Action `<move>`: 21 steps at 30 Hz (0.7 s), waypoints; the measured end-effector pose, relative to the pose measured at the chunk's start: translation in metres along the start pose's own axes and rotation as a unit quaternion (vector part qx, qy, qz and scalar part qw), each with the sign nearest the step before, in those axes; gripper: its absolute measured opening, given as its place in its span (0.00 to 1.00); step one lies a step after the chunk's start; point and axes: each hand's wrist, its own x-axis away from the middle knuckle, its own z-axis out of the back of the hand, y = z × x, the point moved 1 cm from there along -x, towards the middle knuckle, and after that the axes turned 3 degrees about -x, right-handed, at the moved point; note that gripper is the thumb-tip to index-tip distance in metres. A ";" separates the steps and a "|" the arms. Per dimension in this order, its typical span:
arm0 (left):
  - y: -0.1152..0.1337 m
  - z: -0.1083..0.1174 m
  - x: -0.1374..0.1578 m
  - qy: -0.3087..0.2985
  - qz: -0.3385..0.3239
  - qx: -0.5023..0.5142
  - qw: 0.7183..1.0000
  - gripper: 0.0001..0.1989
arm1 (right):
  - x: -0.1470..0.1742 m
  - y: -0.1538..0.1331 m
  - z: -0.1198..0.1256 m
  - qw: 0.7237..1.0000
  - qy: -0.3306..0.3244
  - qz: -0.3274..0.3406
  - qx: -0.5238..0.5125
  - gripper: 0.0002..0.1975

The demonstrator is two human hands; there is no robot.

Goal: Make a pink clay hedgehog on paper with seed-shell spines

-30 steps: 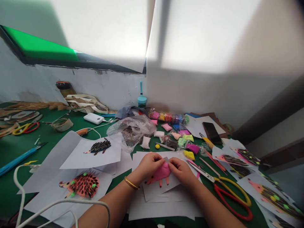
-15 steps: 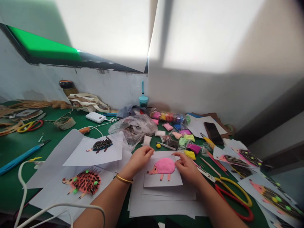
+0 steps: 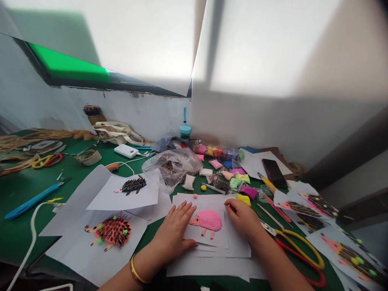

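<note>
A small white card [image 3: 220,241] bearing a pink clay hedgehog [image 3: 210,220] with a peach snout and legs lies on stacked white paper [image 3: 212,267]. My left hand [image 3: 172,230] rests flat with fingers spread over the card's left side, close to the snout. Curled fingers of my right hand [image 3: 242,218] are drawn together by the card's upper right corner; what they hold, if anything, is hidden. A tiny pink clay ball [image 3: 195,196] sits on the paper above the hedgehog.
Red and yellow scissors [image 3: 298,246] lie right of my right hand. Behind are clay packets [image 3: 249,191] and a plastic bag of seeds [image 3: 172,165]. Finished hedgehog pictures lie at left [image 3: 112,231] and right [image 3: 348,250]. A blue cutter [image 3: 33,201] is at far left.
My left hand has moved from the card's top edge down to its left side and flattened, uncovering the pink ball. My right hand has shifted slightly; the view has turned a little.
</note>
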 end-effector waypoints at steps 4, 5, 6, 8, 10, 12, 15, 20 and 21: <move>-0.004 -0.008 0.001 -0.020 -0.002 -0.024 1.000 0.50 | 0.002 -0.006 -0.006 0.998 -0.039 0.036 0.036 0.09; -0.003 -0.009 0.000 -0.021 -0.005 -0.031 0.999 0.50 | 0.002 -0.006 -0.007 0.998 -0.042 0.038 0.042 0.09; -0.003 -0.009 -0.002 -0.020 -0.008 -0.039 0.999 0.50 | 0.002 -0.006 -0.007 0.997 -0.040 0.038 0.048 0.09; -0.001 -0.011 -0.004 -0.020 -0.012 -0.051 0.998 0.50 | 0.001 -0.005 -0.008 0.997 -0.036 0.037 0.058 0.08; -0.001 -0.013 -0.006 -0.017 -0.014 -0.057 0.998 0.50 | 0.001 -0.004 -0.008 0.997 -0.032 0.037 0.065 0.08; -0.002 -0.015 -0.006 -0.011 -0.017 -0.058 0.998 0.50 | 0.001 -0.003 -0.008 0.996 -0.028 0.041 0.068 0.08; -0.004 -0.017 -0.006 -0.003 -0.019 -0.059 0.998 0.51 | 0.001 -0.002 -0.009 0.996 -0.020 0.047 0.071 0.08; -0.003 -0.016 -0.008 -0.006 0.006 -0.072 0.997 0.55 | -0.001 0.000 -0.011 0.996 -0.016 0.051 0.069 0.07; -0.002 -0.015 -0.008 -0.006 0.012 -0.076 0.997 0.55 | -0.001 0.000 -0.011 0.996 -0.016 0.051 0.069 0.07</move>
